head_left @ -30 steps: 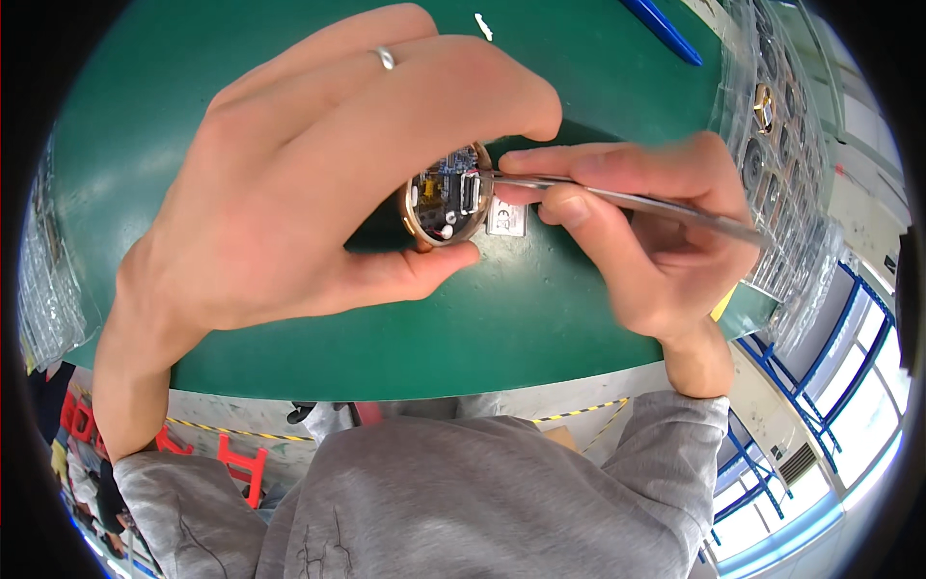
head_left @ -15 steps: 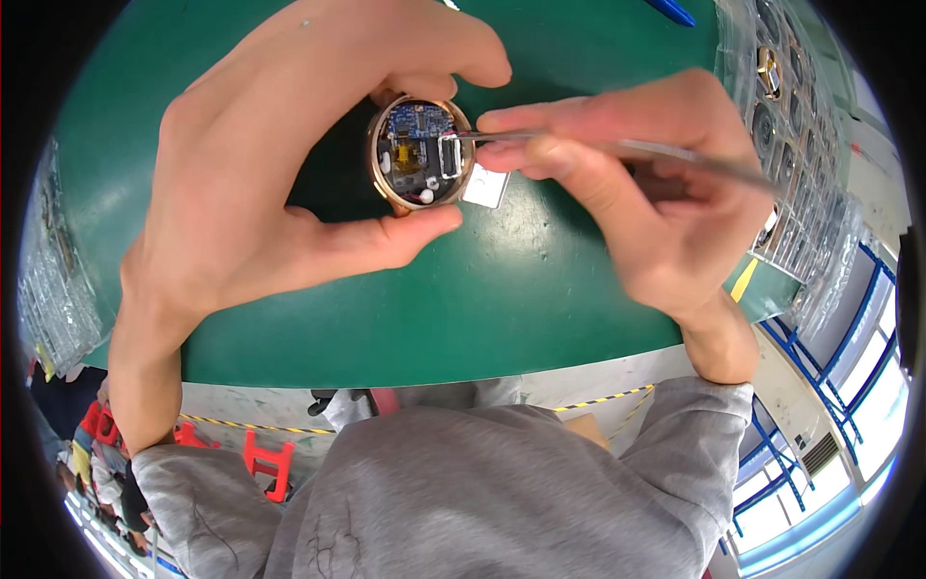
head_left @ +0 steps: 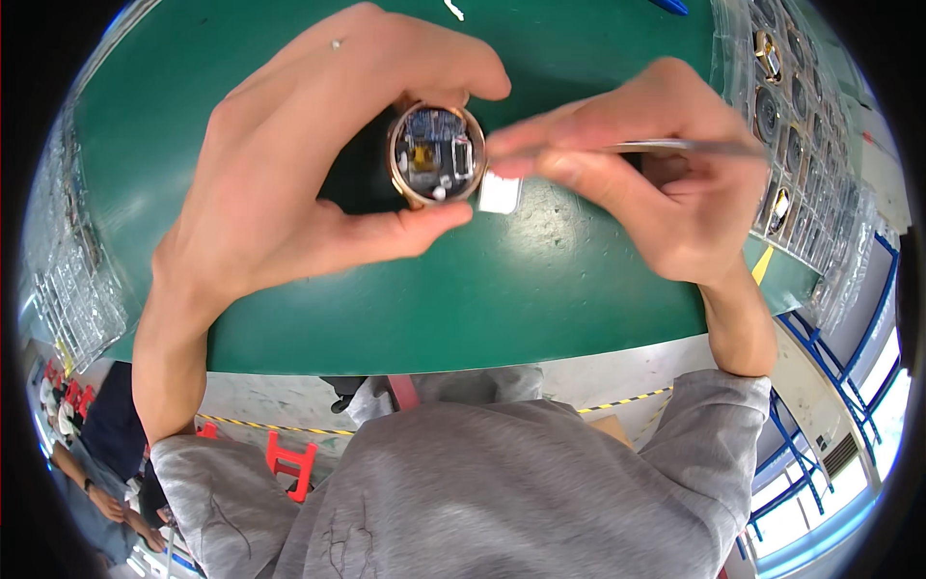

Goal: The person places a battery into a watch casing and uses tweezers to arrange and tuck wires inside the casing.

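My left hand (head_left: 275,164) is closed round a round watch case (head_left: 394,176) with a rose-gold rim, fingers at its top and thumb at its lower edge. The open side faces up and shows a blue circuit board (head_left: 434,124), a yellowish part (head_left: 422,157) and a white-edged rectangular part (head_left: 463,154). To the right, my right hand (head_left: 646,164) pinches slim metal tweezers (head_left: 675,146) that lie across it. Blurred fingers reach up to the case's right rim, and the tweezers' tips cannot be made out. A small white square piece (head_left: 501,195) lies just below those fingers.
Clear plastic trays (head_left: 793,116) with round watch parts stand at the right of the green table (head_left: 463,309). More clear trays (head_left: 72,261) are at the left. A blue tool end (head_left: 669,6) and a white scrap (head_left: 454,10) lie at the far edge. Another person (head_left: 101,482) is at lower left.
The whole view has shifted, so hands and case appear farther right. The tweezers' tips, earlier over the white-edged part inside the case, no longer show there.
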Demonstrator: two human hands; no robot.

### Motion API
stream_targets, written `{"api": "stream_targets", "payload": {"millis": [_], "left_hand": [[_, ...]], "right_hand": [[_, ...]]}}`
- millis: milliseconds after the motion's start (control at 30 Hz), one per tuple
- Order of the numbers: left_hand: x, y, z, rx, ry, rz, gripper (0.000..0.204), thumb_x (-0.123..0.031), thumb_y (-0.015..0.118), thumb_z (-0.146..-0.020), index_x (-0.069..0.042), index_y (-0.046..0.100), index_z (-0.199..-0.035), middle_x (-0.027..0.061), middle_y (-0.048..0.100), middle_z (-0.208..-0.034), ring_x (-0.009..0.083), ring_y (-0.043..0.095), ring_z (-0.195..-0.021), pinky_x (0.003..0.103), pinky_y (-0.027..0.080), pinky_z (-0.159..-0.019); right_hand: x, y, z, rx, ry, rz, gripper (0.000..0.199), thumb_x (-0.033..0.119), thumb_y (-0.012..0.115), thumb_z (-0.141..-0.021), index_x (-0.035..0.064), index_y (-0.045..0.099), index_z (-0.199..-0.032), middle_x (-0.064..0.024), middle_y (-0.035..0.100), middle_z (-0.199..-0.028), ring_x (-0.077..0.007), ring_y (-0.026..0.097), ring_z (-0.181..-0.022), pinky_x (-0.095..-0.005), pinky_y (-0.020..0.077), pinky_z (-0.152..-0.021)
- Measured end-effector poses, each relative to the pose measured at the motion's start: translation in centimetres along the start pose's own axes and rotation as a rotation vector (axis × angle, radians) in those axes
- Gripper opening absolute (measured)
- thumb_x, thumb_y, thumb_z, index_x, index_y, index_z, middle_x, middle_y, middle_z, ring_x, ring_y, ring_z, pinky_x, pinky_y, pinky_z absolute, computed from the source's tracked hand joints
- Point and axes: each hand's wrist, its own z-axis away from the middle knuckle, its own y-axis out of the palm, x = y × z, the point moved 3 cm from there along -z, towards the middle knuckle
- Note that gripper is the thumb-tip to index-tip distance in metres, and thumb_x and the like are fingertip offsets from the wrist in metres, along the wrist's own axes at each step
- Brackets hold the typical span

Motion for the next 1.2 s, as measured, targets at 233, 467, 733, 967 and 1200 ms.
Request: {"api": "stream_targets", "payload": {"millis": [233,467,733,967,1200], "left_hand": [[0.36,-0.12,0.05,0.001,-0.003,0.008,0.062,-0.005,0.09,-0.063,0.006,0.061,-0.117,0.0185,0.068,-0.112,0.0278,0.067,-0.1,0.036,0.057,-0.086],[0.38,-0.2,0.12,0.007,-0.009,0.005,0.064,-0.006,0.09,-0.064,0.006,0.059,-0.118,0.0187,0.068,-0.113,0.0279,0.067,-0.1,0.036,0.056,-0.086],[0.44,-0.16,0.02,0.01,0.032,0.007,0.064,-0.007,0.091,-0.064,0.006,0.059,-0.118,0.0202,0.068,-0.112,0.0288,0.067,-0.099,0.037,0.056,-0.084],[0.16,-0.09,-0.02,0.001,0.023,-0.006,0.064,-0.008,0.091,-0.063,0.006,0.059,-0.117,0.0196,0.069,-0.109,0.0291,0.067,-0.099,0.037,0.056,-0.084],[0.37,-0.12,-0.08,0.014,0.051,-0.006,0.065,-0.007,0.091,-0.063,0.006,0.059,-0.118,0.0199,0.069,-0.109,0.0304,0.066,-0.098,0.038,0.055,-0.082]], "right_hand": [[-0.41,0.25,0.24,-0.108,0.121,-0.069,0.014,-0.014,0.064,-0.089,-0.0094,0.057,-0.1,-0.0305,0.071,-0.094,-0.0343,0.074,-0.093,-0.0362,0.0643,-0.077],[-0.5,-0.02,0.18,-0.085,0.096,-0.036,0.016,-0.014,0.064,-0.089,-0.0095,0.056,-0.102,-0.0311,0.07,-0.096,-0.0342,0.073,-0.096,-0.0366,0.0643,-0.079],[-0.46,0.25,0.31,-0.13,0.163,-0.09,0.015,-0.013,0.064,-0.09,-0.0108,0.055,-0.101,-0.0319,0.07,-0.097,-0.0346,0.074,-0.095,-0.0371,0.0639,-0.08],[-0.28,0.26,-0.11,-0.126,0.219,-0.103,0.013,-0.013,0.063,-0.09,-0.0106,0.054,-0.099,-0.032,0.07,-0.096,-0.0319,0.075,-0.089,-0.036,0.0638,-0.078],[-0.49,0.2,-0.12,-0.146,0.221,-0.138,0.011,-0.01,0.061,-0.092,-0.011,0.053,-0.099,-0.0325,0.07,-0.095,-0.0326,0.075,-0.088,-0.0364,0.0639,-0.078]]}}
